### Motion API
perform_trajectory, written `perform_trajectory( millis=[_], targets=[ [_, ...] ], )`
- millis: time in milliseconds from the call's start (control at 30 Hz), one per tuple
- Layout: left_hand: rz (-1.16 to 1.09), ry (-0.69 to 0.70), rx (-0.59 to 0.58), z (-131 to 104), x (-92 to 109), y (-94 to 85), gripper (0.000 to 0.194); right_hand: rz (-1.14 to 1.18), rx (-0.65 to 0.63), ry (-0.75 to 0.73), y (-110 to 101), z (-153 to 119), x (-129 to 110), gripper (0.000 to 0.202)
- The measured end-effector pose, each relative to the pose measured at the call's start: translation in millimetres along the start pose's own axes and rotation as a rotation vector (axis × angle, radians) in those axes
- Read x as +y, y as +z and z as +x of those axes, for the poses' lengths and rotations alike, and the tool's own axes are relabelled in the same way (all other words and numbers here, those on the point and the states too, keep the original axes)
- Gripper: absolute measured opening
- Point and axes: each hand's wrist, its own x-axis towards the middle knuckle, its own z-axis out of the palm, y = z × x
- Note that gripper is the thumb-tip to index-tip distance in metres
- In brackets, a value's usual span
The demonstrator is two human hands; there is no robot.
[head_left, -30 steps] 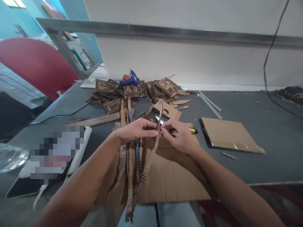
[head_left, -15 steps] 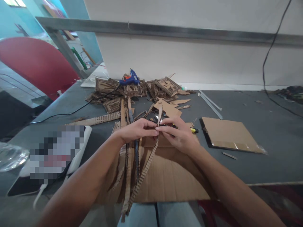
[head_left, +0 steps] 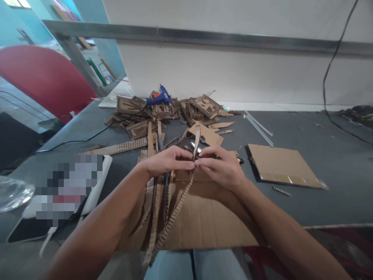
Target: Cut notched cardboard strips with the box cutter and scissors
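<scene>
Both my hands meet over the middle of the table, pinching one long corrugated cardboard strip point(head_left: 178, 207). My left hand point(head_left: 167, 160) is closed, its thumb and fingertips on the strip. From the other side my right hand point(head_left: 219, 165) grips the same strip, its fingers closed close to the left fingertips. The strip's upper end rises above the fingers; the ribbed lower part hangs toward my lap. Beneath lies a large cardboard sheet point(head_left: 210, 217). A yellow-and-black handled tool point(head_left: 240, 160) is partly hidden behind my right hand. More strips point(head_left: 153, 210) lie beside my left wrist.
A blue glue gun point(head_left: 159, 97) rests on a pile of cardboard pieces point(head_left: 131, 105) at the back. On the left are a phone point(head_left: 70, 182) with a cable and a clear plastic object point(head_left: 14, 193). A cardboard panel point(head_left: 285, 163) and clear sticks point(head_left: 259, 128) lie right.
The strip's hanging lower end has swung slightly left. My fingers have shifted a little on the strip, with the right fingertips a bit lower; both hands still pinch it.
</scene>
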Motion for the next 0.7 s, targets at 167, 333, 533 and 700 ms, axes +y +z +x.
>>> perform_trajectory(
  millis=[167, 333, 533, 700],
  targets=[
    [0.010, -0.003, -0.028, -0.4, -0.8, -0.5, 0.027, 0.007, -0.113, 0.002, -2.8, -0.6, 1.1, 0.017],
    [-0.024, -0.067, -0.068, -0.3, -2.6, 0.6, 0.024, 0.061, -0.219, 0.009, -5.3, 3.4, -1.2, 0.014],
    [0.012, -0.034, -0.112, -0.8, -3.6, -0.6, 0.026, 0.206, -0.169, 0.022, -3.2, 5.8, -4.3, 0.013],
    [-0.005, -0.016, -0.111, -1.2, -0.9, -0.3, 0.026, 0.219, -0.103, 0.006, -2.5, 5.5, -5.0, 0.014]
  ],
)
